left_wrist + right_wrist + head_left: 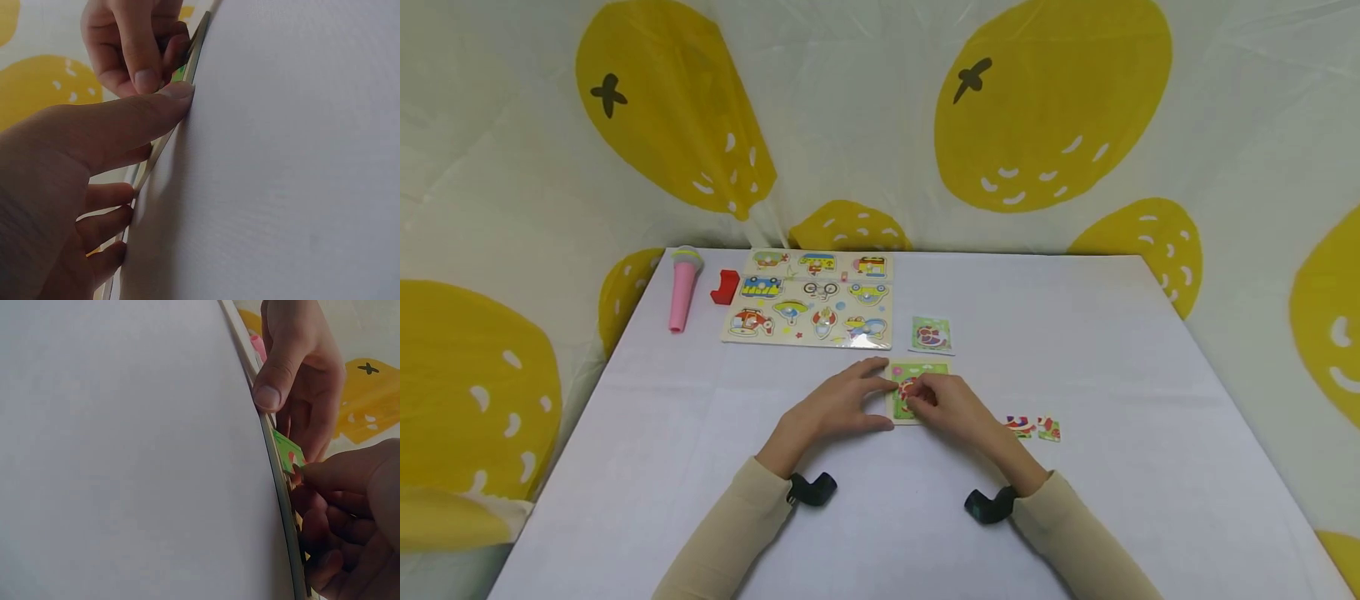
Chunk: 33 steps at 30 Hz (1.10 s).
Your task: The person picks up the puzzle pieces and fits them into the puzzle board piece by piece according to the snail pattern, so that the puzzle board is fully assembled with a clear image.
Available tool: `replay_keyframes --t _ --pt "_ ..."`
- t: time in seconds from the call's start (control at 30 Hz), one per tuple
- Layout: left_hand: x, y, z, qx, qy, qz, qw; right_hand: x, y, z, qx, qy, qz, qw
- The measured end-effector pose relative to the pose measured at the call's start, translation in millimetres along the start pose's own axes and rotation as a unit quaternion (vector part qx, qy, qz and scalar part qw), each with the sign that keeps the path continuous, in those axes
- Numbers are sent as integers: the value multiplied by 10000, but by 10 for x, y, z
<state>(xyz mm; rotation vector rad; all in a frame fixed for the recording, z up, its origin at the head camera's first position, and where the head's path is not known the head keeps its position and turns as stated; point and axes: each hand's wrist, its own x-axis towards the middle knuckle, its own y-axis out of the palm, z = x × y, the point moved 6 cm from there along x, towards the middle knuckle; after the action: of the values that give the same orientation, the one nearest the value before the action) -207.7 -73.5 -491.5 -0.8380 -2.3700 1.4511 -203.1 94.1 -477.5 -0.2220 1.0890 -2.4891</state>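
A small wooden jigsaw board with a green, red and white picture lies in front of me. My left hand is spread at its left side, thumb and fingertips touching the edge. From the right, my right hand reaches over the board and pinches a green jigsaw piece between thumb and forefinger. That piece is tilted up from the board in the right wrist view, partly hidden by the fingers. Two loose jigsaw pieces, one beside the other, lie right of the right forearm.
Behind the board lies a small green picture puzzle. A large wooden vehicle peg puzzle is at the back left, with a red block and a pink toy microphone beside it. A white cloth covers the table.
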Motion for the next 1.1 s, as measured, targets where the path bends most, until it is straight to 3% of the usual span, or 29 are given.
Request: replay_keyframes --t 0.13,0.4,0.57,0.93,1.1 --pt "2 -7 -5 -5 9 -1 10000 -3 13 20 -197 -90 -61 9997" --pt "1 -10 -8 -50 -27 25 10000 -10 33 77 -660 -674 -38 9955" --pt "1 -9 -13 -120 -55 3 9999 -20 24 102 -667 -877 -12 9939" --pt "53 2 -98 27 11 -701 9975 -38 4 122 -633 -1382 36 9884" --pt "45 2 -118 -11 50 -955 9954 -25 6 103 -606 -1244 117 9903"
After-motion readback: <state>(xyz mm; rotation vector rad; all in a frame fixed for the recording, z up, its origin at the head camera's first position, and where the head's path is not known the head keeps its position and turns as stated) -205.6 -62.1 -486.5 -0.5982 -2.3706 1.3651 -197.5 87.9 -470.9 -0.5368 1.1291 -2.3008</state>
